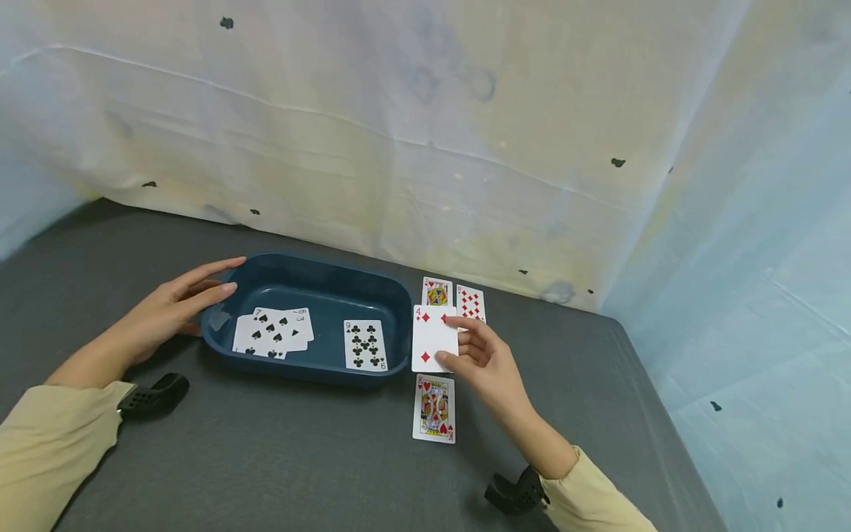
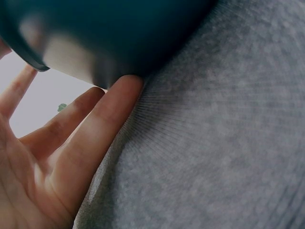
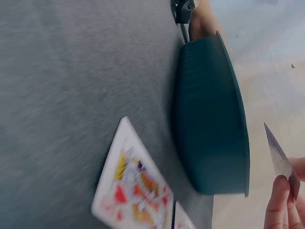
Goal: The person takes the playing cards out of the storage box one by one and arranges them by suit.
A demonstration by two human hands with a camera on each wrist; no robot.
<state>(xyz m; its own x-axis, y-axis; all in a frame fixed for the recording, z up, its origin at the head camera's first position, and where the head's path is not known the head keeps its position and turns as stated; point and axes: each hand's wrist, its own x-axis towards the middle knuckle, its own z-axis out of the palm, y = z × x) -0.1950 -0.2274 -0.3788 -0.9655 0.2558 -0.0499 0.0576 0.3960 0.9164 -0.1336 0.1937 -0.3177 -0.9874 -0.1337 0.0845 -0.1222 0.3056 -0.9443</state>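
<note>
My right hand (image 1: 482, 362) pinches the four of diamonds (image 1: 428, 340) by its right edge, just off the right end of a dark blue tray (image 1: 312, 264). In the right wrist view the card shows edge-on between thumb and fingers. At the tray's left end, my left hand (image 1: 173, 310) rests with extended fingers against the rim and outer wall. Inside the tray lie overlapping spade cards (image 1: 272, 332), partly hiding one another, and a nine of clubs (image 1: 365, 345). A king of hearts (image 1: 434, 408) lies face up on the table below the held card.
Behind the held card lie a red face card (image 1: 437, 292), its lower part covered, and a card of several diamonds (image 1: 470, 303). The dark grey table (image 1: 299, 458) meets pale hanging sheets (image 1: 399, 148) at its back and right edges.
</note>
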